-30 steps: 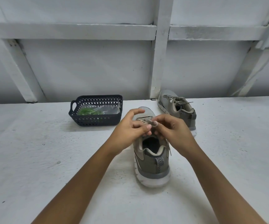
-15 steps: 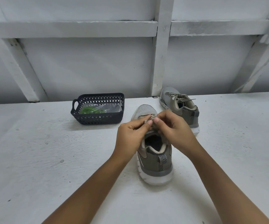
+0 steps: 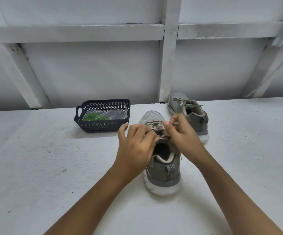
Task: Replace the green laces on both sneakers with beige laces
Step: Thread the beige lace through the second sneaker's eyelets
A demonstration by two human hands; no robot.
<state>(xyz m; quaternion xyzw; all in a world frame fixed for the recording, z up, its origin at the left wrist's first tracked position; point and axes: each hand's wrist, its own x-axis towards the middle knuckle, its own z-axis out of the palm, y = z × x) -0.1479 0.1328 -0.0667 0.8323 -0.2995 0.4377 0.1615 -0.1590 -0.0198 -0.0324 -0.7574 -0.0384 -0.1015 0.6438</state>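
Observation:
A grey-olive sneaker (image 3: 162,173) stands on the white table, heel toward me, laced in beige (image 3: 155,125). My left hand (image 3: 136,146) is at the left side of its tongue, fingertips curled onto the lace there. My right hand (image 3: 182,134) is on the right side, thumb and forefinger pinching a lace end over the eyelets. The lace ends under my fingers are mostly hidden. A second sneaker (image 3: 190,116), also laced in beige, stands behind to the right. Green laces (image 3: 95,117) lie in a dark basket.
The dark perforated basket (image 3: 101,128) stands left of the sneakers, with a clear plastic bag (image 3: 118,114) beside the green laces inside it. A white wall with beams (image 3: 168,48) rises directly behind the table.
Both hands have shifted from pinching together at the middle of the tongue to either side of it. The left hand has dropped lower and spread; the right has lifted a little.

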